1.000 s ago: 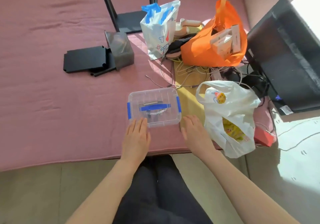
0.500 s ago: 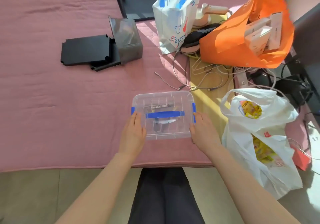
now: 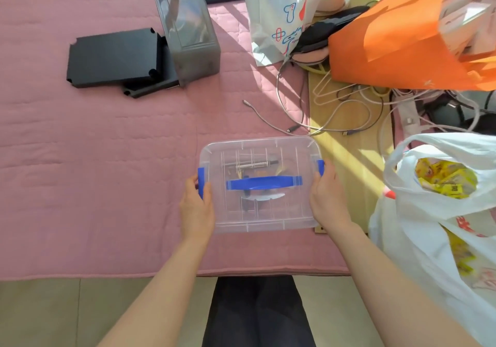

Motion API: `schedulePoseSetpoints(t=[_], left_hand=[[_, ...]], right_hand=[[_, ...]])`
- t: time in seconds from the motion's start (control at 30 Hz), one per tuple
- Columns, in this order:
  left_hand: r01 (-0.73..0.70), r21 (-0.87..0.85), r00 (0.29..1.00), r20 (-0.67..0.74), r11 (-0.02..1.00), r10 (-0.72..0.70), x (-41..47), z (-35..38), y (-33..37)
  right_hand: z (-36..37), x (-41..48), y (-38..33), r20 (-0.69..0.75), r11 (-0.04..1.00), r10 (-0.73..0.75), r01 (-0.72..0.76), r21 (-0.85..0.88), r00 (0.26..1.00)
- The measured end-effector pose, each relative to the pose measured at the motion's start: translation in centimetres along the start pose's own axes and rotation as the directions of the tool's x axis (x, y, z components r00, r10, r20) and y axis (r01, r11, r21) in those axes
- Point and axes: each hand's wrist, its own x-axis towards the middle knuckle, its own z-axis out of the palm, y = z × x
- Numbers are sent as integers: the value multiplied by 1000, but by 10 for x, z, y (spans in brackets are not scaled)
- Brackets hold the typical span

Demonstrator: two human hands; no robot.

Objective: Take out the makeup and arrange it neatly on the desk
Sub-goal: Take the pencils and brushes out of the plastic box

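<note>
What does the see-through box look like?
The clear plastic box is rectangular with rounded corners, its lid shut. A blue handle lies flat across the lid, and a blue latch sits at each end. Dim shapes show inside, too blurred to name. It rests on the pink cloth; the left hand and right hand grip its two ends.

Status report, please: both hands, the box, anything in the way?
Left hand and right hand grip the side latches of the clear plastic box with blue handle. Lid on, nothing taken out. Grey cables lie just behind it.
</note>
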Motion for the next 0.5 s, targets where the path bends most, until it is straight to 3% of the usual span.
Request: schedulePoseSetpoints(t=[0.17,0.33,0.5], left_hand=[[-51,47,992,-109,998,56,6,10,-9],[-117,229,972,-174,966,158,12,20,-18],[-120,218,967,-194,969,164,18,21,-22]], right_hand=[[13,1,15,-75,992,-26,35,122,997],[20,3,24,-142,992,-91,103,77,986],[21,10,28,-147,990,-128,135,32,981]])
